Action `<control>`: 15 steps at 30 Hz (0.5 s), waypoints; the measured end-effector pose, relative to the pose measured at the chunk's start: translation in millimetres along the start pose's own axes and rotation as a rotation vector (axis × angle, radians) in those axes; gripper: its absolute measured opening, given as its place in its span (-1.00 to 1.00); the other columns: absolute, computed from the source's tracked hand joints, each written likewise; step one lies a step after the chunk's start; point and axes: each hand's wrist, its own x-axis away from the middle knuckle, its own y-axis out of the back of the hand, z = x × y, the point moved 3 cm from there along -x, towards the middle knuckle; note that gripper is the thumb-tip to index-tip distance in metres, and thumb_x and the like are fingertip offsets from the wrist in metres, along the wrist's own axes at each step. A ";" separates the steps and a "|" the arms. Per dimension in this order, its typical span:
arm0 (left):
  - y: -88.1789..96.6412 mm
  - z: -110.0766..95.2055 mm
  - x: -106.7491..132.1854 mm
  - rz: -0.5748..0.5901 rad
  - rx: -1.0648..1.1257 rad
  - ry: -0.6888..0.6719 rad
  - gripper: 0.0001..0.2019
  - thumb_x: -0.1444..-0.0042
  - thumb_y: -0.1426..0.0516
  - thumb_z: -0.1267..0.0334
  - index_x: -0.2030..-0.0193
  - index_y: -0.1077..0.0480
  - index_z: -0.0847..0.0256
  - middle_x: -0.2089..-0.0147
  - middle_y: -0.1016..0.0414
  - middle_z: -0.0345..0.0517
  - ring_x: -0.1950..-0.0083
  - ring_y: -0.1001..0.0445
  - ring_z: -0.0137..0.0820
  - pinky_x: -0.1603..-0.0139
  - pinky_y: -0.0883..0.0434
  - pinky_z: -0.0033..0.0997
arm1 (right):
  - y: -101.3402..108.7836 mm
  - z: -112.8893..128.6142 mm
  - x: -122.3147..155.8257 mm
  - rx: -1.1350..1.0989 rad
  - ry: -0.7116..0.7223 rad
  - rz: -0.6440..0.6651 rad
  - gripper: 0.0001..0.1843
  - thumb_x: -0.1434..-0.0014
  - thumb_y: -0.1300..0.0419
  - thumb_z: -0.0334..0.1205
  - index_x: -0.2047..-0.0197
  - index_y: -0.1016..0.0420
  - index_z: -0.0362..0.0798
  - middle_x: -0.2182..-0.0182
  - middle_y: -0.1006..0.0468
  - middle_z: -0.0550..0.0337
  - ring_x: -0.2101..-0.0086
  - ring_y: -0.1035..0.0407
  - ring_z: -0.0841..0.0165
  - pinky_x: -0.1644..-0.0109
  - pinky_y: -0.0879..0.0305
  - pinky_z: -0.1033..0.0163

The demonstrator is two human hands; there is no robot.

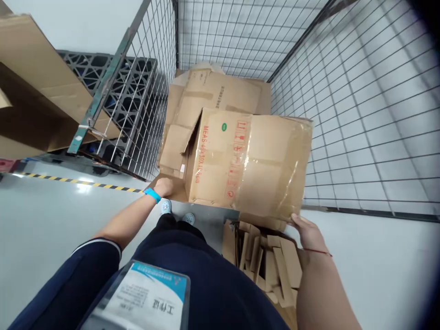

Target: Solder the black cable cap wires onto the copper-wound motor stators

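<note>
A large brown cardboard box (268, 160) with red printing and shiny clear tape spans the space between my hands. My left hand (164, 187), with a blue wristband, is closed on the flap at the box's left end. At the lower right corner my right hand (307, 229) grips the box edge, its thumb on top and the other fingers hidden. The left end of the box is partly open, its flaps sticking out. Behind it, more cardboard boxes (220, 91) are piled inside a wire mesh cage (220, 32).
Below the box, an open carton (228, 243) holds several cardboard pieces. At left are another open box (44, 78) and a dark plastic pallet (137, 78) behind a mesh panel with a green post (103, 87). A yellow-black floor stripe (82, 182) runs below.
</note>
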 end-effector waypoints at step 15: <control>8.6 -97.3 -89.4 0.269 0.121 -0.065 -0.48 -0.33 0.00 -0.02 -0.18 -0.25 0.42 -0.20 -0.34 0.24 -0.09 -0.48 -0.24 -0.06 -0.50 -0.18 | 98.2 -58.3 29.2 -0.054 -0.305 -0.337 -0.62 0.46 -0.35 0.07 0.54 -0.43 0.08 0.40 -0.48 0.08 0.41 -0.40 0.19 0.09 -0.45 0.00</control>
